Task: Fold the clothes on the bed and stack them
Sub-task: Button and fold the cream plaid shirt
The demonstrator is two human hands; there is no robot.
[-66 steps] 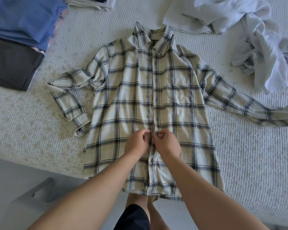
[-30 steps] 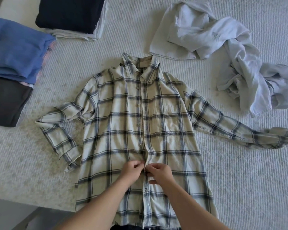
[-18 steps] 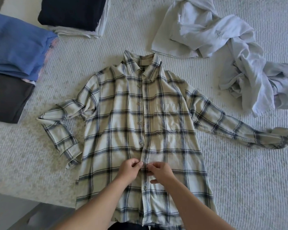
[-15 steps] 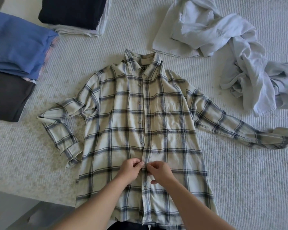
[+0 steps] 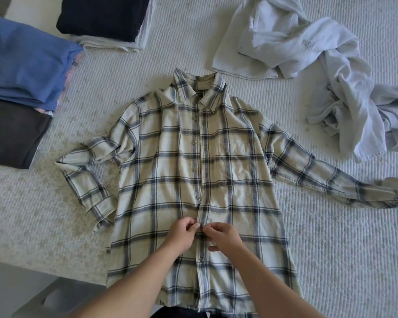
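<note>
Pinching the plaid shirt placket — left hand and right hand fingers — no legible label.

Spread flat mid-bed: shirt, collar away, sleeves out to both sides. On its lower placket, left hand and right hand — touching. Far left: folded stack. Behind, another folded stack. Far right — crumpled garments.
</note>
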